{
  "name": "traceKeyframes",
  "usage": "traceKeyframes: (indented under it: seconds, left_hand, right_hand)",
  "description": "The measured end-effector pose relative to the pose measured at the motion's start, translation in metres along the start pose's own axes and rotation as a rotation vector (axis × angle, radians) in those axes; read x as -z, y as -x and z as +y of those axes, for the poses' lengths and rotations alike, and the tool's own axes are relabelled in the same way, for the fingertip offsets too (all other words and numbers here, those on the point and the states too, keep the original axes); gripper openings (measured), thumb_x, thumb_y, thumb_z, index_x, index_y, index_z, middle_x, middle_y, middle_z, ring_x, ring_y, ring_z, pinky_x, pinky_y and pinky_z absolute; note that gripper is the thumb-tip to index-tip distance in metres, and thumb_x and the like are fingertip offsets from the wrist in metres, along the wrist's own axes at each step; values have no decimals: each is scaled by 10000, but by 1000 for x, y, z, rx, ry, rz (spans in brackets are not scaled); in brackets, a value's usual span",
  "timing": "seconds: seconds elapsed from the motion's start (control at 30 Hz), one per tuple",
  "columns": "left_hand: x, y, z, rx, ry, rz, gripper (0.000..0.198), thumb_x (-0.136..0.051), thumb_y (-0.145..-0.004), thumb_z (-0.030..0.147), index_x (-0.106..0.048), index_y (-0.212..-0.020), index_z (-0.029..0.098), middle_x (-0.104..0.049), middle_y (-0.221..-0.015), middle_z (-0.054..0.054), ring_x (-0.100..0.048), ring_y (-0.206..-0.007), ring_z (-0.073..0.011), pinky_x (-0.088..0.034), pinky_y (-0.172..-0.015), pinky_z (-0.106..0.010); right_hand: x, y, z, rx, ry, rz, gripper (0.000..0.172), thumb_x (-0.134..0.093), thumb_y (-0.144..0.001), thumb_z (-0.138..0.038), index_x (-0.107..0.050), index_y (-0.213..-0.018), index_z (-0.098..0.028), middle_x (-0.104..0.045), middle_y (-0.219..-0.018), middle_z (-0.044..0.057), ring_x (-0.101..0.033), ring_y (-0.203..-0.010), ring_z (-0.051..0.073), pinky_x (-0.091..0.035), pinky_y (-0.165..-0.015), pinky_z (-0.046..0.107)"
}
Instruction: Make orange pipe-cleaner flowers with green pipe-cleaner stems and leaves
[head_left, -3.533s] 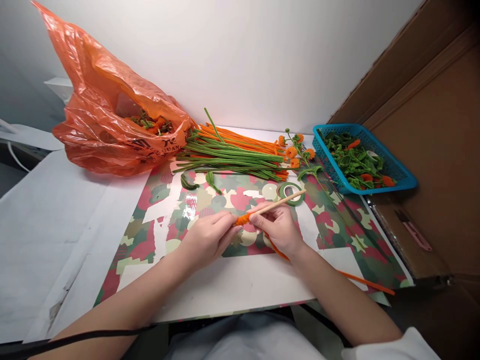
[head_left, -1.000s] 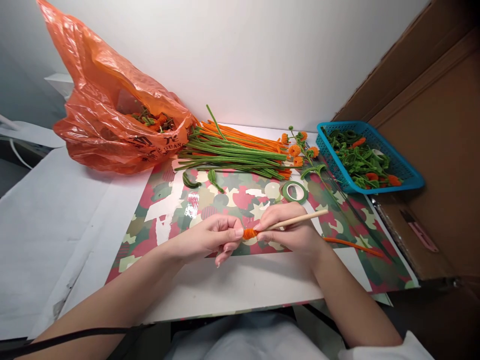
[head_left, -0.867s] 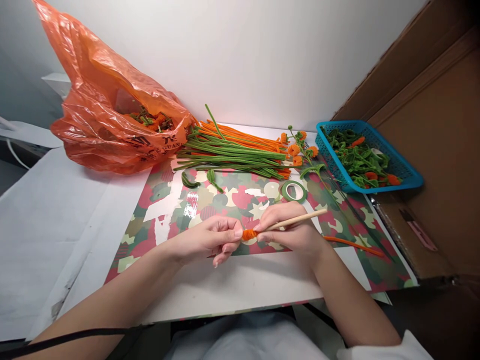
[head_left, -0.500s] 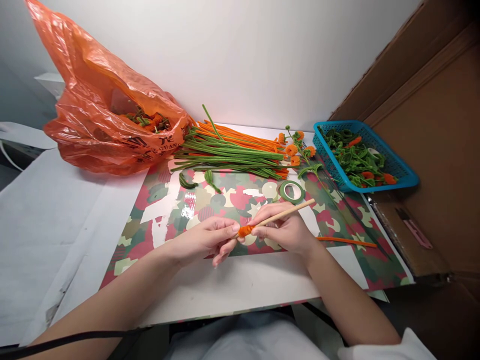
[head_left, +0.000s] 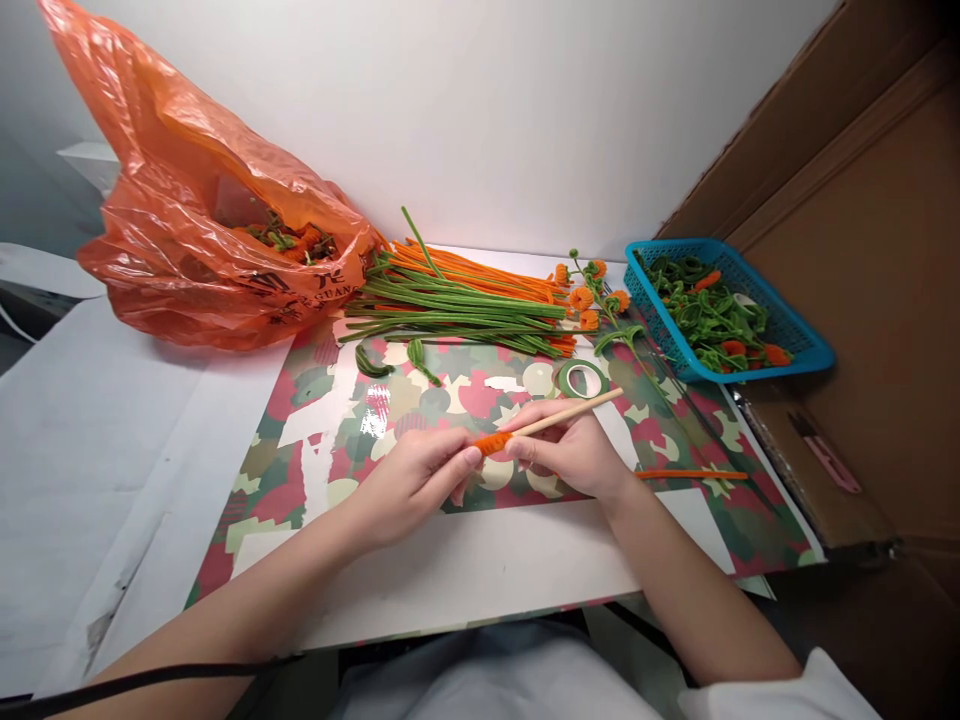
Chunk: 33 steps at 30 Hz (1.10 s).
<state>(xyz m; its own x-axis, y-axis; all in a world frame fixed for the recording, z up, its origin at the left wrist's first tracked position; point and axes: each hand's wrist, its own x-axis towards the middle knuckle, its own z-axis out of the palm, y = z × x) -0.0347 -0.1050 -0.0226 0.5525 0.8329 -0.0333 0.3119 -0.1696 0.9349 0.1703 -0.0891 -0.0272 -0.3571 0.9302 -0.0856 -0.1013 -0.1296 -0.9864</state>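
Orange pipe cleaner is coiled around the lower end of a thin wooden stick, which slants up to the right. My left hand is closed, its thumb and fingers pinching the coil's left end. Closed around the stick at the coil's right end is my right hand. The stick's bare end sticks out above the right hand. Just behind the hands lies a roll of green tape. A straight orange pipe cleaner lies to the right of my right wrist.
Green pipe cleaners and orange ones are heaped at the back, beside an orange plastic bag. A blue basket of green and orange pieces stands right, near orange flowers. A pink-handled cutter lies far right.
The left fingers have closed in further around the coil's end, and the left hand has risen slightly. More of the orange coil shows between the hands, and the stick has shifted slightly left.
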Motion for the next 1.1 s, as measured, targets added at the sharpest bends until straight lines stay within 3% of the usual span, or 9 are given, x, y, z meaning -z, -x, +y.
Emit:
traceKeyframes:
  seconds: [0.23,0.4,0.53,0.6,0.73,0.9,1.1]
  left_hand:
    - [1,1,0,285,534,-185,454,-501,-899,525,-437,-605,184,-401,-504,58,-498,-445,-102,-367,-480,-228]
    - [3,0,-12,501,895,-382,380,-523,-862,454,-410,-609,194,-211,-426,103,-337,-305,-74,-234,-381,-212]
    - [5,-1,-15,534,936,-411,396,-496,-871,435,-372,-582,193,-180,-428,105,-307,-299,-59,-221,-383,-205]
    - [5,-1,-11,469,802,-327,418,-494,-886,467,-433,-586,181,-255,-438,87,-383,-349,-73,-282,-404,-206]
    - [0,0,-1,242,383,12,446,-499,-911,489,-571,-622,157,-521,-564,4,-518,-510,-106,-410,-471,-218]
    - [-8,3,-4,51,194,322,187,-574,-905,365,-600,-946,184,-620,-602,23,-597,-478,-122,-455,-397,-202]
    - [-10,4,-15,-346,-180,581,170,-647,-873,247,-578,-733,181,-670,-577,27,-613,-451,-98,-487,-411,-178]
  right_hand:
    - [4,1,-4,145,115,-68,132,-807,-695,-287,-763,-779,-196,-686,-631,10,-584,-466,107,-495,-423,225]
    - [3,2,-3,334,245,-130,110,-781,-744,-303,-762,-802,-213,-729,-675,38,-648,-610,167,-540,-550,288]
    - [3,2,2,386,308,-141,82,-760,-774,-267,-764,-841,-220,-739,-728,40,-649,-654,167,-526,-597,291]
    - [2,2,5,388,288,-90,62,-756,-776,-248,-763,-832,-223,-730,-719,35,-637,-632,158,-508,-577,281]
    - [-1,2,9,341,269,29,30,-764,-763,-249,-756,-779,-225,-710,-690,28,-620,-605,151,-487,-539,273]
    - [-5,3,9,211,137,78,47,-767,-754,-244,-738,-770,-211,-673,-644,0,-597,-524,116,-483,-472,239]
    - [-9,0,11,62,-81,69,184,-816,-691,-312,-697,-730,-178,-632,-554,-30,-564,-454,89,-483,-425,209]
